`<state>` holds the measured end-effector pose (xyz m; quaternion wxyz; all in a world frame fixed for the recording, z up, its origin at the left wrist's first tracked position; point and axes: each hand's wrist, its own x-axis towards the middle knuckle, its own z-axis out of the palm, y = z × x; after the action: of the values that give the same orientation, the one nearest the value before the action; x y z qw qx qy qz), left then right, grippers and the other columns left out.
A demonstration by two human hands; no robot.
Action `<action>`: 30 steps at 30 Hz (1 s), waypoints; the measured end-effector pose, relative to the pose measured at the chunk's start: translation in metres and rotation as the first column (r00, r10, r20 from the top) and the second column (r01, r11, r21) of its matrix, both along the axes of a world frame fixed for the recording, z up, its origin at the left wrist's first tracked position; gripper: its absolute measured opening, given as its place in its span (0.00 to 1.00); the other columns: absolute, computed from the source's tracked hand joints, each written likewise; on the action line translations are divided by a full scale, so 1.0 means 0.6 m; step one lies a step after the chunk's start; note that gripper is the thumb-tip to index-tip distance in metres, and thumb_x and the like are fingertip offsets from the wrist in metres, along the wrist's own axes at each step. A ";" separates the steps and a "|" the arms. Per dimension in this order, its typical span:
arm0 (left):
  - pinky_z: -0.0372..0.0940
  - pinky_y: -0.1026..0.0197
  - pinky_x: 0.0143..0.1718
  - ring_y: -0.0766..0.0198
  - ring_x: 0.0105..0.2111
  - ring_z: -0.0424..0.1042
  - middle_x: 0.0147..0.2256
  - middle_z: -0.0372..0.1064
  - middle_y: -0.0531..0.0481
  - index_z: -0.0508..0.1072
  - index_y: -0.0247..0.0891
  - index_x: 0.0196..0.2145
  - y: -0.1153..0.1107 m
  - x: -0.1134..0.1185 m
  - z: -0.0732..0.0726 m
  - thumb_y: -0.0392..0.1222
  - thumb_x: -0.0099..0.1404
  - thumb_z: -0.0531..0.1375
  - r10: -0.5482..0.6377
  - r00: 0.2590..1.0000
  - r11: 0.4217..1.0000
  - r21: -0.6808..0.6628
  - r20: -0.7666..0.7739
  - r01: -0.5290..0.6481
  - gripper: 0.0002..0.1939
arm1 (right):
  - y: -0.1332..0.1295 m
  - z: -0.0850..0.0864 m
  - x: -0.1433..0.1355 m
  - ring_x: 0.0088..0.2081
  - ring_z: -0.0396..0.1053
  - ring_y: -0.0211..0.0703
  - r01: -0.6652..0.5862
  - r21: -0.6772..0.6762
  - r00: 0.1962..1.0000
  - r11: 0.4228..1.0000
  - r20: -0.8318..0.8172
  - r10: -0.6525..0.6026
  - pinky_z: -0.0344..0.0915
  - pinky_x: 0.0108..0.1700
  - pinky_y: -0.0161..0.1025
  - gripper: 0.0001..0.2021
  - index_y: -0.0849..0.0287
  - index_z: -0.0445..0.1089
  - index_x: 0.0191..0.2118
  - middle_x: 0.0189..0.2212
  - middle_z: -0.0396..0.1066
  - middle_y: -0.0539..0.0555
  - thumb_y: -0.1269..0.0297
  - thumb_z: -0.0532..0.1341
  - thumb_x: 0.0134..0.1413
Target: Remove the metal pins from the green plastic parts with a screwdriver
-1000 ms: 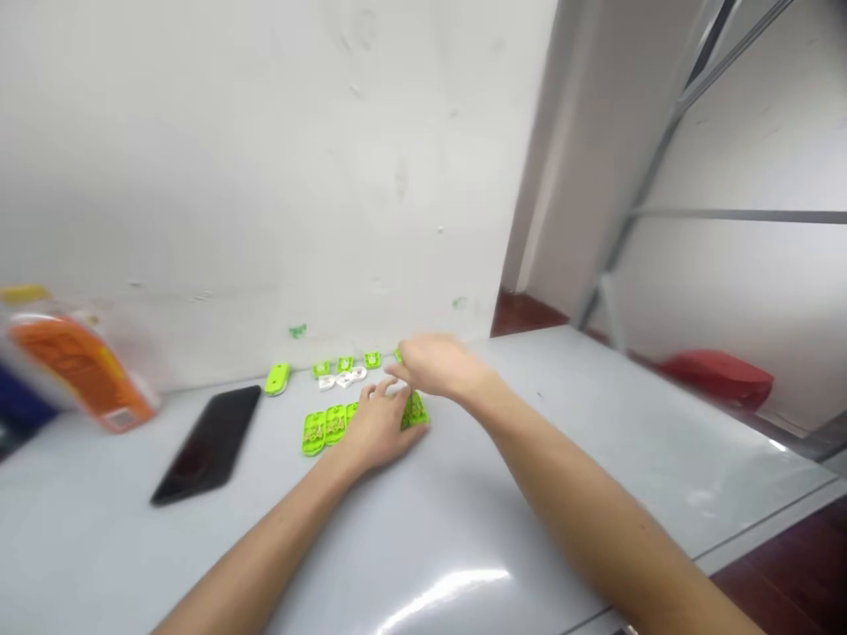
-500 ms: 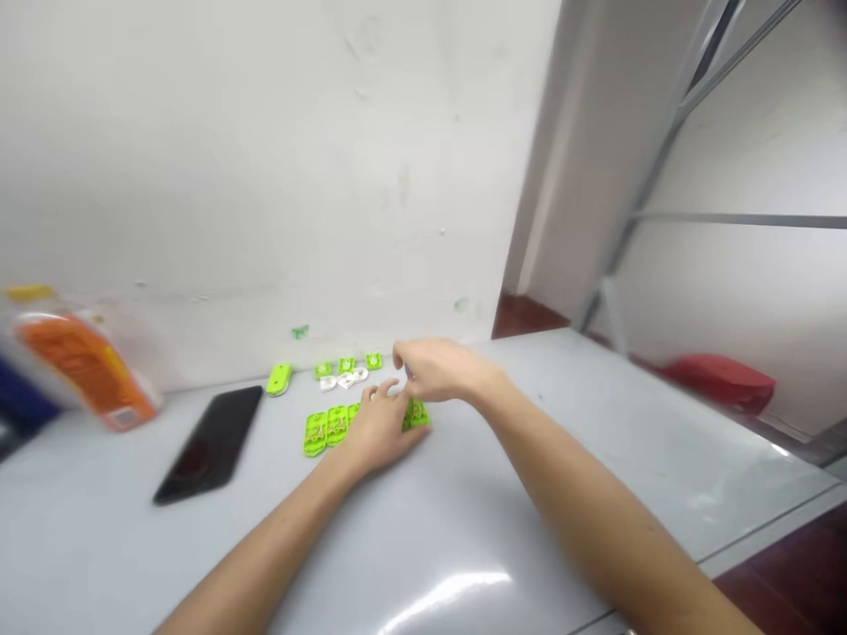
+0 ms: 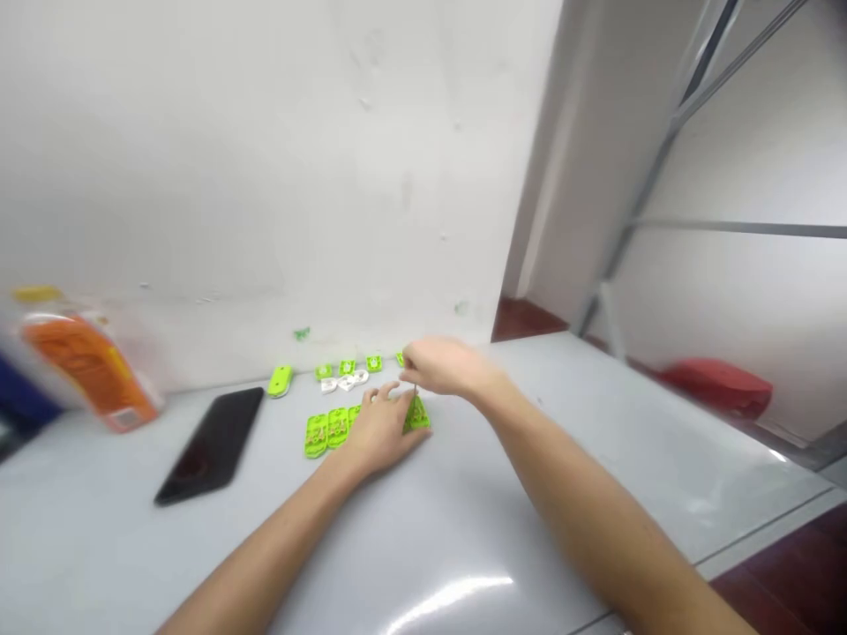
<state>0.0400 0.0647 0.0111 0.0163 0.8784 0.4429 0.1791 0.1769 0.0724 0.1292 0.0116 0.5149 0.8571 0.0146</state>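
Note:
A row of bright green plastic pieces (image 3: 316, 435) with small parts inside lies on the grey table. My left hand (image 3: 382, 428) rests over the middle of this row with its fingers spread, covering some pieces. Above the row's right end, my right hand (image 3: 437, 364) is closed around a thin tool (image 3: 415, 399), whose shaft points down at the rightmost green piece (image 3: 419, 414). The tool's handle is hidden in the fingers. Behind the row are small green squares (image 3: 348, 367) and white pieces (image 3: 346, 383), close to the wall.
A black phone (image 3: 212, 448) lies at the left, with a green and white case (image 3: 280, 381) beyond it. An orange bottle (image 3: 93, 370) with a yellow cap is at the far left. A red object (image 3: 720, 388) is beyond the table at the right.
My right hand has risen slightly, and the thin shaft beneath it now shows. Another small green square is visible behind it. My left hand has stayed in place.

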 end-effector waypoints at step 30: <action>0.47 0.46 0.54 0.47 0.59 0.49 0.48 0.67 0.44 0.59 0.42 0.54 -0.002 -0.001 -0.001 0.54 0.60 0.52 0.018 1.000 0.999 -0.037 0.002 -0.018 0.26 | 0.006 -0.005 0.015 0.34 0.69 0.42 0.057 -0.077 0.998 0.995 0.011 -0.056 0.58 0.27 0.32 0.12 0.59 0.69 0.41 0.36 0.72 0.57 0.66 0.56 0.50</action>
<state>0.0394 0.0635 0.0107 0.0313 0.8737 0.4541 0.1719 0.1861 0.0759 0.1264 0.0357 0.5381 0.8420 -0.0169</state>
